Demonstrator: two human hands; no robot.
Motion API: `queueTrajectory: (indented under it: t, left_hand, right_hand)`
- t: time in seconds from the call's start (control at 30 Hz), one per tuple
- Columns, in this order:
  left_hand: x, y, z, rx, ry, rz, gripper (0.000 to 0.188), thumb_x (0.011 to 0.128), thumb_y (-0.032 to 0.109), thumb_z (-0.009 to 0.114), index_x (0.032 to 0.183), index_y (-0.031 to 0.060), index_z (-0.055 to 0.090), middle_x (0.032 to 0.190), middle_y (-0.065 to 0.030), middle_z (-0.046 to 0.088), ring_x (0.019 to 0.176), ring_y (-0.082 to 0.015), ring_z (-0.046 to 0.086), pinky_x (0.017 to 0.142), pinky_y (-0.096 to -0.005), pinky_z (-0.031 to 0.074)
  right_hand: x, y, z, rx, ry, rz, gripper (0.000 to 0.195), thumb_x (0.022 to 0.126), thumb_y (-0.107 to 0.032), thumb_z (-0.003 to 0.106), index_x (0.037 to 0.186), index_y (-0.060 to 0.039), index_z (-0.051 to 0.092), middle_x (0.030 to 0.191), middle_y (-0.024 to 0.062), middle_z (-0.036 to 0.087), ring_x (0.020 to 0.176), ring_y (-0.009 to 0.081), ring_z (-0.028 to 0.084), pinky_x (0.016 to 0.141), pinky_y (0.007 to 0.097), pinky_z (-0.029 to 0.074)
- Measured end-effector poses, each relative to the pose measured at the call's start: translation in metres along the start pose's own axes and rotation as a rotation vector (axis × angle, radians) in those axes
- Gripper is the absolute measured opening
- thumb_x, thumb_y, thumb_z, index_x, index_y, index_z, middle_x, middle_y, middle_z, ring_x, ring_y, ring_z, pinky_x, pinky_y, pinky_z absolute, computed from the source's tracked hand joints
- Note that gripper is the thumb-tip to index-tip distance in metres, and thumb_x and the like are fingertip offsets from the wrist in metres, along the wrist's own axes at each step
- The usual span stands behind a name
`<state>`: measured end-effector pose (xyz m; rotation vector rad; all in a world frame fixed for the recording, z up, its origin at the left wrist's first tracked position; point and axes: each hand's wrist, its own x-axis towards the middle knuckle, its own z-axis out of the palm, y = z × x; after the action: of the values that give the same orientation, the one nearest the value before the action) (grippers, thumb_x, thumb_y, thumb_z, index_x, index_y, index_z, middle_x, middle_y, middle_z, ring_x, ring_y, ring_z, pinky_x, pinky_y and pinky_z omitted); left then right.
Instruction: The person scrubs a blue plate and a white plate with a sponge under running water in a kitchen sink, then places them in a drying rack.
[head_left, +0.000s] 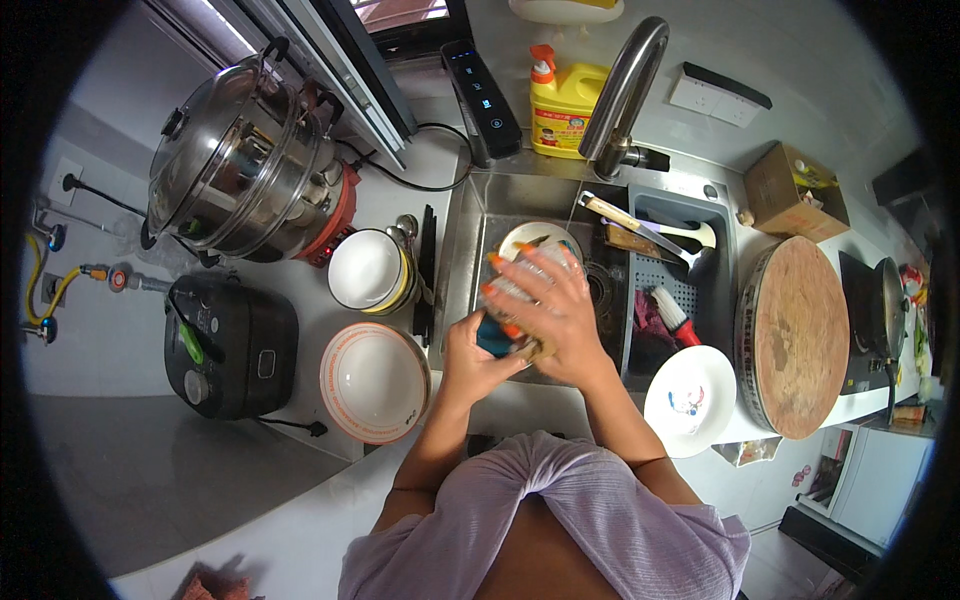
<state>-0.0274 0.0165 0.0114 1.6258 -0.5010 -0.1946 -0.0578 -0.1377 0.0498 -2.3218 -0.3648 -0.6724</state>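
Over the stainless steel sink (457, 277), my left hand (472, 360) grips a small blue dish (493, 337), its thumb toward my right palm. My right hand (559, 319) lies across the dish with fingers spread and blurred, hiding most of it. A yellowish-brown edge, perhaps a sponge or cloth (543, 349), shows beneath that palm. Behind the fingers sits a white bowl (529, 233) in the basin, partly covered. Whether the right hand grips anything is hidden by blur.
Left stand stacked bowls (365, 270), stacked plates (373, 382), a rice cooker (232, 345) and a steamer pot (240, 165). A grey drainer (720, 262) holds knives and a brush. A white plate (694, 420), round chopping board (799, 337) and faucet (626, 82) flank the sink.
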Motion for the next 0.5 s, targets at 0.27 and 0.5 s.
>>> queueTrajectory:
  t: [0.27, 0.5]
  left_hand:
    - [0.000, 0.006, -0.002, -0.099, -0.023, 0.008, 0.033, 0.062, 0.005, 0.078, 0.089, -0.0003, 0.059, 0.080, -0.0033, 0.064, 0.073, -0.0077, 0.059, 0.066, -0.0245, 0.048]
    - [-0.002, 0.017, 0.003, -0.255, -0.009, -0.048, 0.026, 0.066, -0.002, 0.073, 0.088, -0.0043, 0.061, 0.078, -0.0053, 0.065, 0.071, -0.0071, 0.060, 0.065, -0.0233, 0.049]
  right_hand:
    - [0.003, -0.004, 0.004, -0.035, 0.034, 0.015, 0.046, 0.066, -0.014, 0.069, 0.112, -0.0198, 0.065, 0.131, 0.0025, 0.053, 0.122, 0.0279, 0.047, 0.103, 0.0517, 0.028]
    - [-0.001, 0.032, 0.000, 0.429, 0.281, 0.312, 0.037, 0.082, -0.007, 0.057, 0.119, -0.0090, 0.060, 0.131, 0.0138, 0.051, 0.124, 0.0324, 0.045, 0.105, 0.0409, 0.030]
